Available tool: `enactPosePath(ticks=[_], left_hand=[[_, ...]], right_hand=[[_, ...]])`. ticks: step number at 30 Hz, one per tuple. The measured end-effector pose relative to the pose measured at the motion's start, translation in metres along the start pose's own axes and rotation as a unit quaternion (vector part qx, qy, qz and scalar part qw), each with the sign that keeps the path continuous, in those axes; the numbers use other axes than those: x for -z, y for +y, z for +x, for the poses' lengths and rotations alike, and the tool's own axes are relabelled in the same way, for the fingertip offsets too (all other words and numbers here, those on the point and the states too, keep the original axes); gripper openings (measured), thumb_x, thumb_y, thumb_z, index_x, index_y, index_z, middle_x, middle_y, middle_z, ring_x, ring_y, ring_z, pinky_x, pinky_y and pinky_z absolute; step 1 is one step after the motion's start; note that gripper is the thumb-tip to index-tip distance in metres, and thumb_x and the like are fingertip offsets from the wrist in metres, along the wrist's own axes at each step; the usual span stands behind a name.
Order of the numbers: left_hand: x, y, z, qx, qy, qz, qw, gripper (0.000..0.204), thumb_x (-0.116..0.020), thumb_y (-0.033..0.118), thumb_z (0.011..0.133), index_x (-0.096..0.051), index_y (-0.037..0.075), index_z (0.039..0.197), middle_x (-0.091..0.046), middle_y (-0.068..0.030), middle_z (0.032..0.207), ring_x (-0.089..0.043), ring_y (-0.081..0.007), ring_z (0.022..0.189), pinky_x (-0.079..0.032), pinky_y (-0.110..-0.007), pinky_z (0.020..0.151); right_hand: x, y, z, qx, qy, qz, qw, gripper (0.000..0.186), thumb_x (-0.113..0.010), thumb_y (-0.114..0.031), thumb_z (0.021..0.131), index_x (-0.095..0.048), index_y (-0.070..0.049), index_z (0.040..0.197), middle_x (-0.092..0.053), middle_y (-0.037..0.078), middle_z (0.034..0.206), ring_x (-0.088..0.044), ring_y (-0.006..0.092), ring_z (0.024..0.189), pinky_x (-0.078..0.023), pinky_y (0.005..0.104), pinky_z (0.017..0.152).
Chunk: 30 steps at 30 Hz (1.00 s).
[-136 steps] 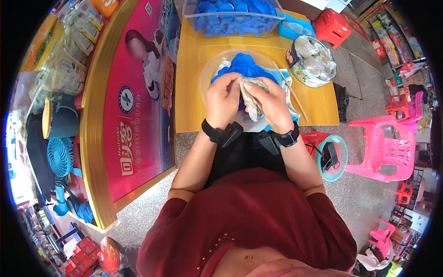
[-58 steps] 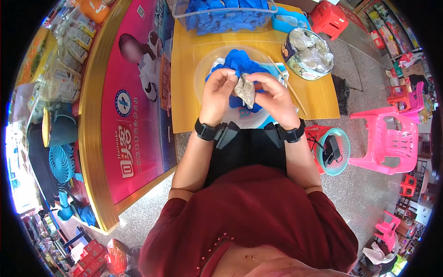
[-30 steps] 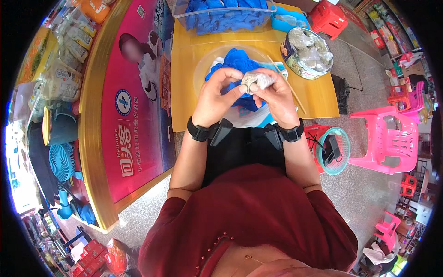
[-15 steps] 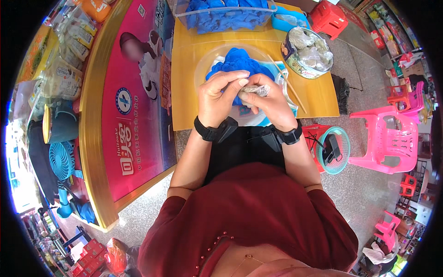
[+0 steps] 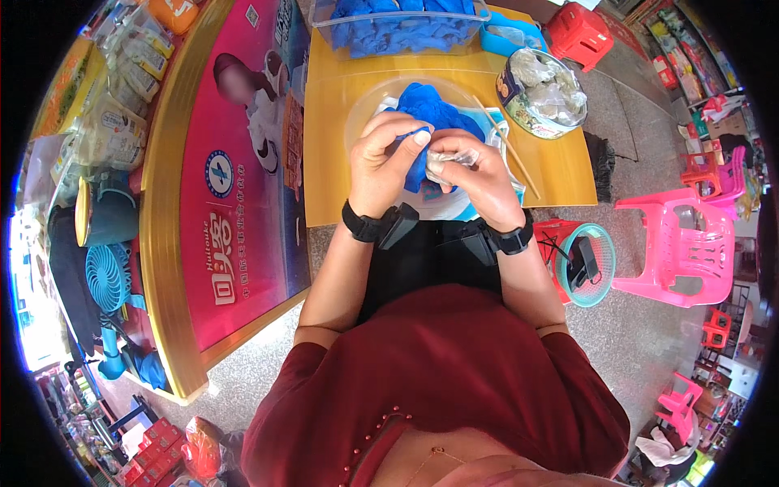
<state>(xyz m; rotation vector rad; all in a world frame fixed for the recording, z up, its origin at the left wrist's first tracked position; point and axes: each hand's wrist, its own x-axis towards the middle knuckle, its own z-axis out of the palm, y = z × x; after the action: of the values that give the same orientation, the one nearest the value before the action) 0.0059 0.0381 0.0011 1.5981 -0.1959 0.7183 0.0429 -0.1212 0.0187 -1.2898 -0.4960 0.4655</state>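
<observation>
My left hand (image 5: 389, 162) and my right hand (image 5: 477, 174) meet over a clear bowl (image 5: 365, 105) on a yellow table (image 5: 333, 187). Together they pinch a small crumpled clear plastic piece (image 5: 448, 159) with something pale inside. Just behind the fingers, a heap of blue plastic items (image 5: 434, 109) fills the bowl. Both wrists wear black bands. A thin wooden stick (image 5: 505, 144) lies on the table right of the hands.
A round tin (image 5: 542, 88) of pale wrapped pieces stands at the table's right. A clear tub (image 5: 398, 24) of blue items is at the back. A pink panel counter (image 5: 235, 187) runs on the left. Pink chairs (image 5: 677, 239) and a teal basket (image 5: 584, 264) stand on the right.
Both hands stayed over the bowl, working the pale clear piece. It was spread flat between the fingers earlier and is now bunched into a small wad.
</observation>
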Motion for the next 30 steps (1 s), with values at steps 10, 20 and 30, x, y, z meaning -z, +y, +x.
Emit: enactPosePath(ticks=[10, 20, 30], left_hand=[[-0.019, 0.000, -0.007, -0.029, 0.034, 0.032, 0.998, 0.011, -0.070, 0.002, 0.080, -0.070, 0.004, 0.091, -0.062, -0.0056, 0.082, -0.058, -0.0151, 0.079, -0.047, -0.027, 0.070], [-0.023, -0.011, -0.012, 0.126, 0.059, -0.130, 0.982, 0.010, -0.067, 0.008, 0.086, -0.068, 0.003, 0.094, -0.060, -0.0037, 0.087, -0.056, -0.0113, 0.081, -0.046, -0.025, 0.073], [-0.027, -0.005, -0.013, 0.172, 0.071, -0.193, 0.963, 0.008, -0.068, 0.007, 0.086, -0.068, 0.003, 0.093, -0.055, -0.0017, 0.088, -0.054, -0.0102, 0.082, -0.044, -0.023, 0.075]], right_hand=[[-0.007, 0.006, -0.001, -0.064, 0.040, -0.078, 0.994, 0.012, -0.064, -0.006, 0.085, -0.065, -0.002, 0.096, -0.063, 0.001, 0.081, -0.058, 0.0068, 0.067, -0.045, 0.0201, 0.054], [0.000, 0.008, -0.005, -0.072, 0.025, 0.118, 0.990, 0.015, -0.062, -0.012, 0.089, -0.063, 0.000, 0.098, -0.062, 0.003, 0.085, -0.055, 0.0068, 0.068, -0.042, 0.0201, 0.056], [-0.008, 0.015, 0.002, -0.039, 0.060, 0.008, 0.997, 0.014, -0.061, -0.013, 0.090, -0.063, -0.001, 0.098, -0.061, 0.001, 0.082, -0.051, 0.0060, 0.064, -0.041, 0.0208, 0.053]])
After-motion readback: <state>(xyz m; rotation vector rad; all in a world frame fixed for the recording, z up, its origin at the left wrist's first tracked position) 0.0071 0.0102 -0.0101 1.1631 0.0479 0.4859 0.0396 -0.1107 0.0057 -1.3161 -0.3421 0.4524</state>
